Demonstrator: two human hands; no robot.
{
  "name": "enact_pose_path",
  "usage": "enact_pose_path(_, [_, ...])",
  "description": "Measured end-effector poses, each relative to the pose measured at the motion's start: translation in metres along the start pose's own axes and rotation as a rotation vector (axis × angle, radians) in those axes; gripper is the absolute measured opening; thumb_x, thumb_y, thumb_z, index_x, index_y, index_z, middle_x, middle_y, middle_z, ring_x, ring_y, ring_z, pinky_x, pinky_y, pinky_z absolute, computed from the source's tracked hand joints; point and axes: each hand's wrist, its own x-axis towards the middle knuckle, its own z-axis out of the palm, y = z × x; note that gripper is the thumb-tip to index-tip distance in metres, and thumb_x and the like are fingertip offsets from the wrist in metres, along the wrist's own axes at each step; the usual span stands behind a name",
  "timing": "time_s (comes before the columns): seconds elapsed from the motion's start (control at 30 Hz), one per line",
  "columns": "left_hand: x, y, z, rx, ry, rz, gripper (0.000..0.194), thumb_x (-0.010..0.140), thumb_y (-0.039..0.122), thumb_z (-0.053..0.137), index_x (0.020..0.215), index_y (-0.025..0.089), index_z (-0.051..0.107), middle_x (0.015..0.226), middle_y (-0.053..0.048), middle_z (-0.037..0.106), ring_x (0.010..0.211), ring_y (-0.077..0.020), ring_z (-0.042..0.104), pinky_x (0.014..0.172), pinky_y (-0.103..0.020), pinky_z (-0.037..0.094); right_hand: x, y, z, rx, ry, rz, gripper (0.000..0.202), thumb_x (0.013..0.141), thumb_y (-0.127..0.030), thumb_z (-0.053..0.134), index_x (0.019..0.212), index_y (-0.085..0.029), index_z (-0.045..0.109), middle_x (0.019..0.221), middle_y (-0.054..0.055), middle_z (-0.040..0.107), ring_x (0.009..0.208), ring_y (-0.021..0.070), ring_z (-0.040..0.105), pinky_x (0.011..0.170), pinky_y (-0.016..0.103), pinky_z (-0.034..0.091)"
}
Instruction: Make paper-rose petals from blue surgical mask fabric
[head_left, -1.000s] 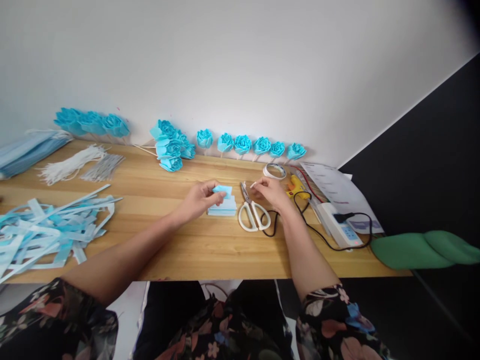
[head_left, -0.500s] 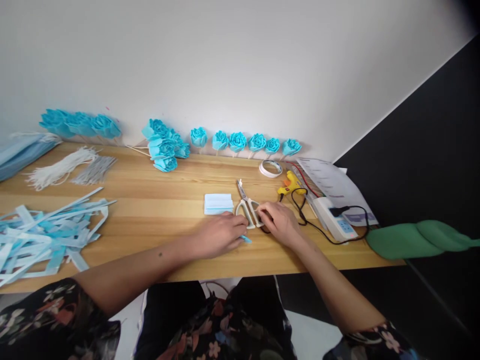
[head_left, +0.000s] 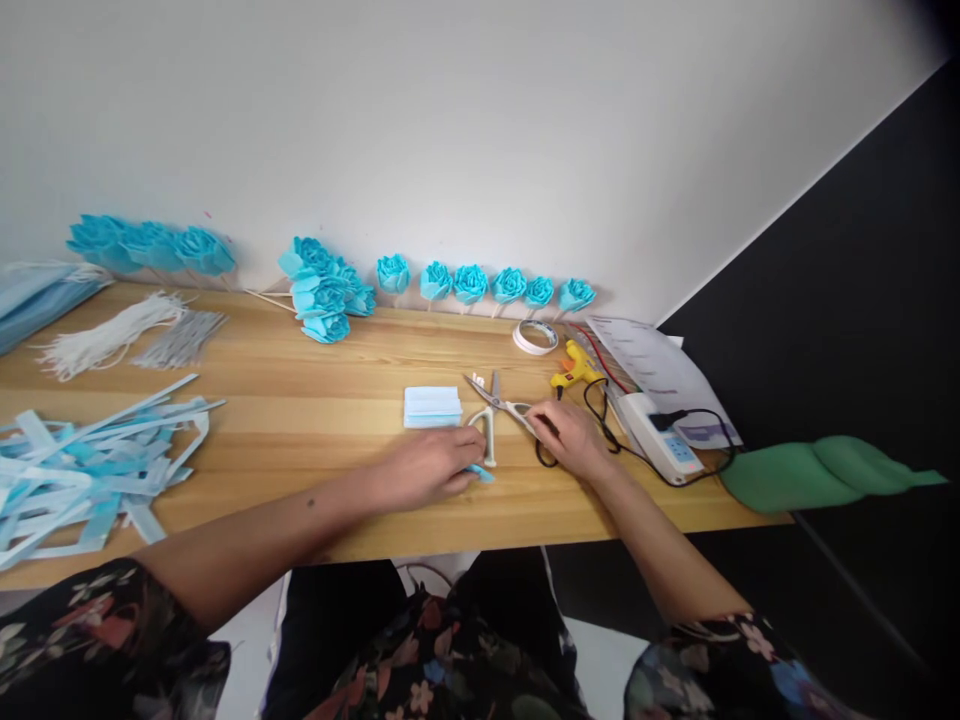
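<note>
A pair of scissors [head_left: 495,403] with pale handles lies on the wooden table, its blades spread apart and pointing away from me. My left hand [head_left: 435,466] is closed, with its fingertips at the left handle loop. From under those same fingers sticks a small blue strip [head_left: 480,473]; most of it is hidden. On the right handle, my right hand [head_left: 574,436] has its thumb and fingers pinched. A small white bit [head_left: 478,380] shows by the blades. Just beyond my left hand lies a folded light-blue face mask [head_left: 433,406].
Blue handmade flowers [head_left: 470,284] on sticks line the wall. A tape roll [head_left: 535,337], yellow glue gun [head_left: 574,366], power strip [head_left: 660,440] and papers [head_left: 667,375] are at right. Cut blue strips [head_left: 97,470], white cords [head_left: 112,335] and grey wires [head_left: 180,340] lie at left.
The scissors' handles and blades have spread wider as my hands moved apart. The view has shifted slightly. The blue strip stays under my left fingers.
</note>
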Motion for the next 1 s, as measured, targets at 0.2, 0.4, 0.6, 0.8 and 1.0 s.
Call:
enact_pose_path(0.2, [0.001, -0.005, -0.019, -0.273, 0.316, -0.133, 0.011, 0.087, 0.025, 0.053, 0.089, 0.018, 0.062, 0.102, -0.008, 0.064, 0.094, -0.0190, 0.060, 0.082, -0.031, 0.046, 0.009, -0.014, -0.009, 0.059, 0.233, 0.066, 0.015, 0.092, -0.026, 0.049, 0.087, -0.022, 0.063, 0.081, 0.004, 0.068, 0.078, 0.0196, 0.063, 0.075, 0.033, 0.046])
enact_pose_path(0.4, [0.002, -0.020, -0.039, -0.812, 0.445, -0.463, 0.026, 0.079, 0.040, 0.062, 0.072, 0.016, 0.053, 0.063, -0.001, 0.060, 0.052, -0.0097, 0.053, 0.052, -0.023, 0.041, 0.047, -0.068, -0.019, 0.119, 0.423, -0.087, 0.012, 0.089, -0.023, 0.056, 0.088, -0.026, 0.067, 0.082, 0.003, 0.070, 0.078, 0.0193, 0.064, 0.074, 0.035, 0.049])
enact_pose_path(0.6, [0.003, -0.021, -0.041, -1.008, 0.478, -0.516, 0.025, 0.077, 0.037, 0.064, 0.071, 0.016, 0.051, 0.059, 0.000, 0.059, 0.046, -0.0083, 0.052, 0.043, -0.020, 0.036, 0.075, -0.086, -0.003, -0.014, 0.470, -0.363, 0.018, 0.085, -0.015, 0.061, 0.096, -0.027, 0.068, 0.085, 0.003, 0.070, 0.078, 0.0185, 0.062, 0.071, 0.035, 0.049])
enact_pose_path(0.8, [0.003, -0.022, -0.041, -1.034, 0.487, -0.524, 0.023, 0.078, 0.033, 0.064, 0.070, 0.016, 0.051, 0.056, 0.002, 0.058, 0.045, -0.0071, 0.051, 0.042, -0.019, 0.035, 0.082, -0.080, 0.013, -0.102, 0.460, -0.389, 0.020, 0.086, -0.014, 0.058, 0.098, -0.027, 0.067, 0.083, 0.003, 0.069, 0.077, 0.0186, 0.061, 0.070, 0.035, 0.046])
enact_pose_path(1.0, [0.004, -0.023, -0.041, -1.049, 0.484, -0.563, 0.019, 0.079, 0.027, 0.062, 0.069, 0.016, 0.049, 0.054, 0.002, 0.057, 0.043, -0.0068, 0.051, 0.041, -0.018, 0.035, 0.079, -0.084, 0.014, -0.102, 0.519, -0.409, 0.024, 0.084, -0.011, 0.060, 0.100, -0.027, 0.067, 0.082, 0.003, 0.069, 0.078, 0.0181, 0.060, 0.071, 0.033, 0.046])
